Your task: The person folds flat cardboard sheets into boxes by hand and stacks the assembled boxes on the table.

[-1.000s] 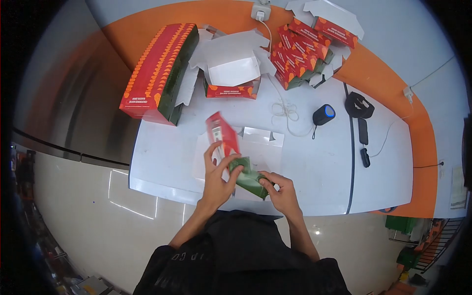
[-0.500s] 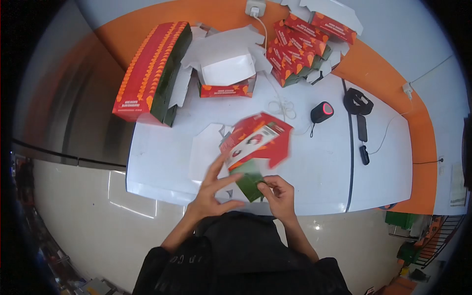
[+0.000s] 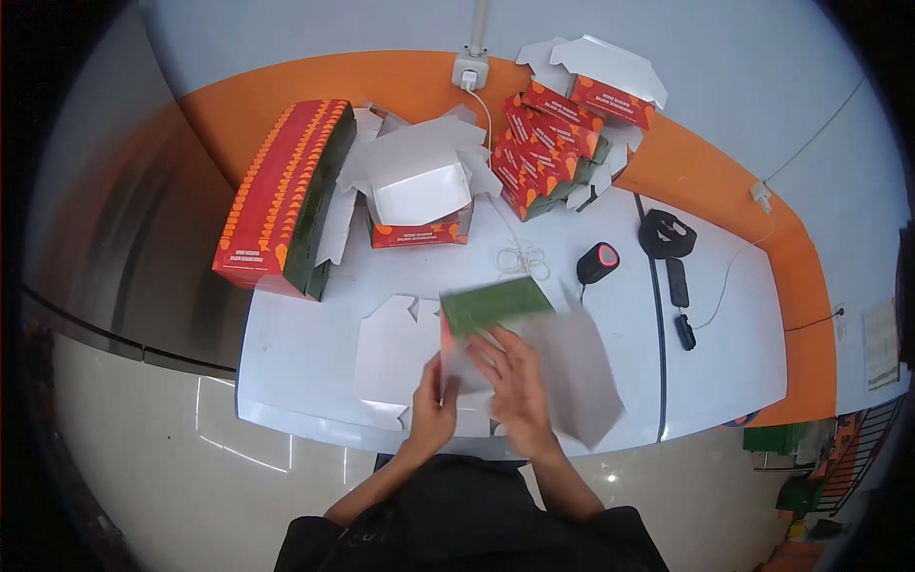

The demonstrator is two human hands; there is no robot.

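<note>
A partly folded food carton (image 3: 577, 367) is between my hands over the front of the table, its pale inner side showing and blurred by motion. Its green panel (image 3: 496, 305) stands at the far side. At the carton's near left edge, my left hand (image 3: 435, 405) is closed on the cardboard. My right hand (image 3: 518, 391) has its fingers stretched out against or just over the pale side; exact contact is blurred. A flat white carton blank (image 3: 389, 348) lies on the table to the left, partly beneath the held one.
Several folded red cartons (image 3: 543, 143) are stacked at the back right. A long red row of cartons (image 3: 281, 191) stands at the left, beside an open carton (image 3: 419, 191). A black speaker (image 3: 598, 263), a black strap (image 3: 665, 234) and cables lie on the white table (image 3: 629, 315).
The carton has turned over, from its printed red side to its pale inside. My left hand has closed on its edge, and my right hand has opened. The view has tilted up slightly.
</note>
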